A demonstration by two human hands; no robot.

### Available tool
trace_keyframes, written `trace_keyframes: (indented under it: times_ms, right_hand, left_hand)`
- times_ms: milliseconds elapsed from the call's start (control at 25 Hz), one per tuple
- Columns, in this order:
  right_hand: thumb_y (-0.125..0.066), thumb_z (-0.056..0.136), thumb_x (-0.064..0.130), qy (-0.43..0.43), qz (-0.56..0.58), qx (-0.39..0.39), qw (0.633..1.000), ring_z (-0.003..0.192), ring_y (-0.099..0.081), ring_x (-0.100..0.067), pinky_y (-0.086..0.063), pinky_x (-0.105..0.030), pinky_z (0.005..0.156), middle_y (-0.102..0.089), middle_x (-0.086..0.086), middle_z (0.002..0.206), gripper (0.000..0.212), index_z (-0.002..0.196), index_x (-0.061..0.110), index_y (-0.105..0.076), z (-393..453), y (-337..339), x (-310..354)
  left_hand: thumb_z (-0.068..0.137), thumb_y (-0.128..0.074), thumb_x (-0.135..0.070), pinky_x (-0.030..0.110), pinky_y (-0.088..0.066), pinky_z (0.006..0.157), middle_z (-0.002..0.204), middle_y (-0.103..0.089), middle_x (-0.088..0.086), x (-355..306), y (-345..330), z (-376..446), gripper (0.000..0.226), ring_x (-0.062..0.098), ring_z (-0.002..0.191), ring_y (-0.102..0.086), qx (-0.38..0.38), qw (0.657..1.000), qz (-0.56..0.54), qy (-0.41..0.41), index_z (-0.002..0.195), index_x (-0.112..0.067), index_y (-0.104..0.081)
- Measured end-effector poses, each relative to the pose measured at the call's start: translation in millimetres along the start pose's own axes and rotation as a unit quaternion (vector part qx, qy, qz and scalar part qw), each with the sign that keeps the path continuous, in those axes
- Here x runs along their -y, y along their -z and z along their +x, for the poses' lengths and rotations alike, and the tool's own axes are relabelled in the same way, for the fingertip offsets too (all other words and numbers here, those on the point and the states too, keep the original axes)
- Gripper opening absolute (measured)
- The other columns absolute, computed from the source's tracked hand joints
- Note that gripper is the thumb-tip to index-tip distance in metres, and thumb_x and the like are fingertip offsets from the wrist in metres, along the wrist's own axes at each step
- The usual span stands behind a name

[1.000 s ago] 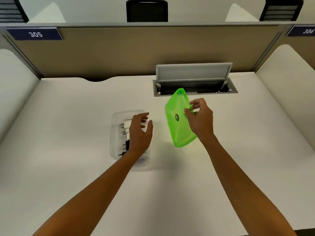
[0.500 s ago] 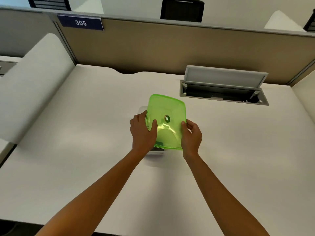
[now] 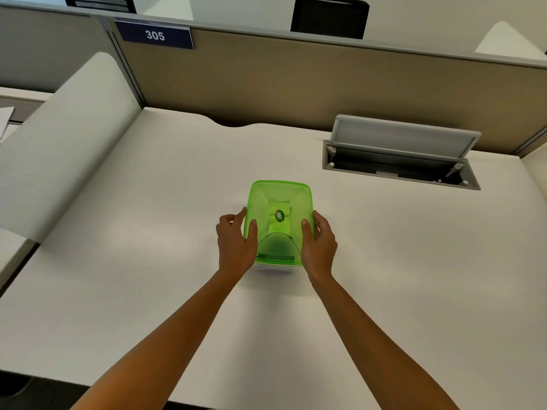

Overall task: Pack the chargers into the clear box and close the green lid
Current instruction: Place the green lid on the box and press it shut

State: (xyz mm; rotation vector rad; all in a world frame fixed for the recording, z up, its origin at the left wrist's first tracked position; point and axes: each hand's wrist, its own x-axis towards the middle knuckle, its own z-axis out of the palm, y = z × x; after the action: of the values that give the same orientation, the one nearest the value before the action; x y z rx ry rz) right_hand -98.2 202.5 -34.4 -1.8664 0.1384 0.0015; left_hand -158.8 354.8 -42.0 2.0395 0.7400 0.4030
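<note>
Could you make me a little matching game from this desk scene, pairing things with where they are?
Things:
1. green lid
2. left hand
3. open cable hatch
4. 305 sign

Places:
A. on the partition, upper left
B. set into the desk, far right
C. on top of the clear box
D. gripping the lid's left edge

Pairs: 1-C, 2-D, 3-B, 4-A

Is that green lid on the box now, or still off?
On. The lid lies flat over the box, with the left hand and right hand on its sides. Whether it has snapped shut, I cannot tell.
</note>
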Motion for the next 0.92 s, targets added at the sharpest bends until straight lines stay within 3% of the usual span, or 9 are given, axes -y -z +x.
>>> trace_keyframes:
  times_ms: [160,280,360,480,640,800,920]
  right_hand:
    - [-0.062,0.095,0.028,-0.006,0.025,0.019,0.999,0.11,-0.062,-0.018,-0.053,-0.024,0.088,-0.064,-0.003,0.127,0.037,0.129,0.015,-0.058,-3,-1,-1]
    - [-0.061,0.095,0.03,-0.018,0.019,0.021,0.999,0.109,-0.057,-0.019,-0.047,-0.012,0.075,-0.06,-0.003,0.125,0.036,0.128,0.018,-0.056,-2,-2,-1]
    - [-0.059,0.095,0.035,-0.022,-0.01,0.027,0.999,0.102,-0.056,-0.018,-0.043,-0.012,0.068,-0.057,-0.003,0.118,0.037,0.129,0.022,-0.054,-2,-1,-2]
    - [-0.055,0.093,0.05,-0.049,-0.084,0.037,0.995,0.095,-0.055,-0.02,-0.045,-0.026,0.072,-0.052,-0.002,0.111,0.045,0.13,0.025,-0.048,-5,1,-5]
    - [-0.044,0.091,0.064,-0.107,-0.163,0.042,0.98,0.094,-0.061,-0.027,-0.044,-0.035,0.076,-0.061,-0.005,0.112,0.053,0.126,0.023,-0.045,-6,1,-8]
    - [-0.034,0.1,0.054,-0.045,-0.199,0.037,0.978,0.083,-0.063,-0.03,-0.044,-0.036,0.071,-0.068,-0.01,0.092,0.041,0.114,0.018,-0.048,-5,2,-8]
    - [-0.029,0.105,0.037,0.001,-0.2,0.013,0.98,0.064,-0.054,-0.026,-0.036,-0.032,0.064,-0.058,-0.001,0.068,0.031,0.108,0.014,-0.05,-7,2,-8]
  left_hand:
    - [0.102,-0.046,-0.042,0.039,-0.052,0.087,0.11,-0.051,0.003,-1,3,1,0.044,0.024,0.095,-0.06,0.004,0.999,-0.007,0.043,0.144,-0.029,-0.051]
    - [0.102,-0.04,-0.048,0.038,-0.051,0.083,0.099,-0.062,0.004,-2,2,-1,0.042,0.024,0.091,-0.063,0.006,0.997,0.041,0.065,0.138,-0.031,-0.054]
    - [0.101,-0.037,-0.051,0.04,-0.051,0.078,0.09,-0.069,0.01,0,0,-2,0.042,0.03,0.087,-0.065,0.009,0.994,0.056,0.091,0.122,-0.023,-0.06]
    - [0.1,-0.035,-0.055,0.044,-0.054,0.07,0.08,-0.065,0.012,2,-1,-6,0.048,0.036,0.075,-0.064,0.014,0.988,0.067,0.138,0.092,-0.011,-0.051]
    - [0.101,-0.035,-0.056,0.049,-0.056,0.065,0.072,-0.061,0.012,4,-1,-11,0.05,0.037,0.068,-0.064,0.025,0.99,0.036,0.137,0.077,-0.012,-0.043]
    - [0.102,-0.037,-0.052,0.035,-0.036,0.051,0.062,-0.051,0.005,2,-3,-13,0.049,0.027,0.06,-0.05,0.0,0.993,0.021,0.114,0.071,-0.013,-0.038]
    - [0.102,-0.037,-0.05,0.033,-0.033,0.05,0.06,-0.048,0.003,4,-5,-14,0.048,0.021,0.055,-0.043,-0.011,0.994,0.014,0.105,0.07,-0.014,-0.038]
